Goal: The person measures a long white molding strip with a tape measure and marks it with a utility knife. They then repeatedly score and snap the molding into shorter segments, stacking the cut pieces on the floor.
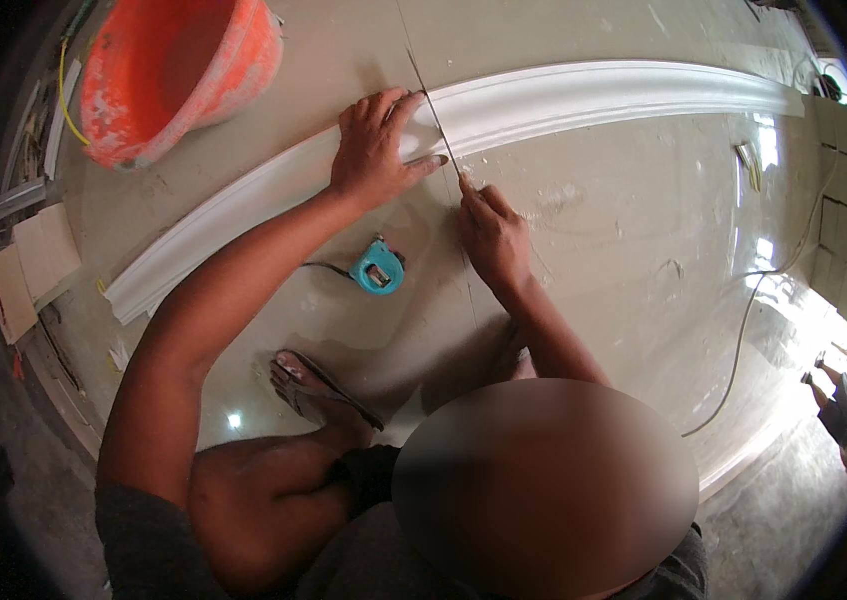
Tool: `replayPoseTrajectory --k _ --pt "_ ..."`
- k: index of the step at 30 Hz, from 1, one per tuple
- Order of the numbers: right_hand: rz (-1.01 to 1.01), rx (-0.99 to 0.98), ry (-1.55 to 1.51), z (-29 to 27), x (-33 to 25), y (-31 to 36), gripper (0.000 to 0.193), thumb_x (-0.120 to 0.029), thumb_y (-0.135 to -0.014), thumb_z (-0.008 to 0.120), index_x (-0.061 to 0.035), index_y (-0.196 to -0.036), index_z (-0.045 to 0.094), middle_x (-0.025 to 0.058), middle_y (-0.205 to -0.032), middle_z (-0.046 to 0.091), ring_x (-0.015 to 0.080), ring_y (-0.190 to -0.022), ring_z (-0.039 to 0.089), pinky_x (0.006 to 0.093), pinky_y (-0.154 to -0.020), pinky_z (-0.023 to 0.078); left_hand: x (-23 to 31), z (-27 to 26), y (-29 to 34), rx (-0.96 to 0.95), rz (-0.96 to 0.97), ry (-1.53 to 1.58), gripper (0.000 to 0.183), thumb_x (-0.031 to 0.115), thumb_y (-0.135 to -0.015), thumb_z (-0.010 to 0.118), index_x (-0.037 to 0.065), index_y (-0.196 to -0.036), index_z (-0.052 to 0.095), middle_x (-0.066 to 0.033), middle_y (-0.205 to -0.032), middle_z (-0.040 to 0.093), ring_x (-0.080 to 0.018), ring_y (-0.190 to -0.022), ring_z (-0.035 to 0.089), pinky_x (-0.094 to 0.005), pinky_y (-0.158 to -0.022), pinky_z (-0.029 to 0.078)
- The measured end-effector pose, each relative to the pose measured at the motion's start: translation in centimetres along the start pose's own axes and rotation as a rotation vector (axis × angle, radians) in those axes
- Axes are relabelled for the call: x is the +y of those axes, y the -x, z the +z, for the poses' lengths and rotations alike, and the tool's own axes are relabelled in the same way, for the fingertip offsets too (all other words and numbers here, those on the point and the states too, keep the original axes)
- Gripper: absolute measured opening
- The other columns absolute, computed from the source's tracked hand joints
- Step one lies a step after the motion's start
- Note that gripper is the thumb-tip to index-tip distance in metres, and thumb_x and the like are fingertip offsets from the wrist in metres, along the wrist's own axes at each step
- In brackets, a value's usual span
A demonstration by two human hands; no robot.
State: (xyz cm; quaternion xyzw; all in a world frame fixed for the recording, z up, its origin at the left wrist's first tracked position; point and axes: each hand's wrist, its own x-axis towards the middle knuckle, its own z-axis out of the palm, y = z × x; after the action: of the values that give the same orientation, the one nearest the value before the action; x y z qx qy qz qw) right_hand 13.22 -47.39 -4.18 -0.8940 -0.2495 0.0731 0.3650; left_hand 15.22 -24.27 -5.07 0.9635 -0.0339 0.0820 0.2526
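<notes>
There is 1 long run of white moulding [583,100]. At it are 2 bare hands, 1 left hand [373,145] and 1 right hand [493,235], with 1 thin blade [431,104] across the moulding. On the moulding's near side: 1 teal tape measure [377,267] and, farther from it, 1 clearly visible sandal [318,385]. On its far side, toward the left end: 1 orange bucket [233,85] and 1 yellow cord [68,95]. Off the moulding's left end: at least 2 cardboard pieces [18,290]. Near its right end: 1 pale cable [738,350], plus stacked blocks [843,210] whose total cannot be told.
</notes>
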Motion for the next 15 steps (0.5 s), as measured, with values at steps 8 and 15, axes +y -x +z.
replayPoseTrajectory --k 8,15 --pt "-0.008 0.018 -0.014 -0.3 -0.5 -0.3 0.043 -0.007 -0.091 0.068 -0.007 -0.134 0.066 0.0117 -0.093 0.064 0.0339 -0.074 0.069 0.0458 -0.065 0.057 0.2 -0.1 0.0 0.02 0.005 0.009 0.087 0.038 -0.075 0.089 0.01 -0.147 0.049 -0.013 -0.142 0.05 -0.0352 -0.131 0.047 -0.0538 -0.112 0.034" --pt "0.03 0.002 0.004 -0.2 -0.5 -0.4 0.044 -0.007 -0.09 0.069 -0.0061 -0.134 0.066 0.0123 -0.093 0.064 0.034 -0.075 0.069 0.046 -0.066 0.057 0.2 0.1 0.0 0.01 -0.002 0.007 0.087 0.039 -0.074 0.089 0.01 -0.147 0.049 -0.0125 -0.142 0.051 -0.0354 -0.131 0.047 -0.0529 -0.112 0.034"
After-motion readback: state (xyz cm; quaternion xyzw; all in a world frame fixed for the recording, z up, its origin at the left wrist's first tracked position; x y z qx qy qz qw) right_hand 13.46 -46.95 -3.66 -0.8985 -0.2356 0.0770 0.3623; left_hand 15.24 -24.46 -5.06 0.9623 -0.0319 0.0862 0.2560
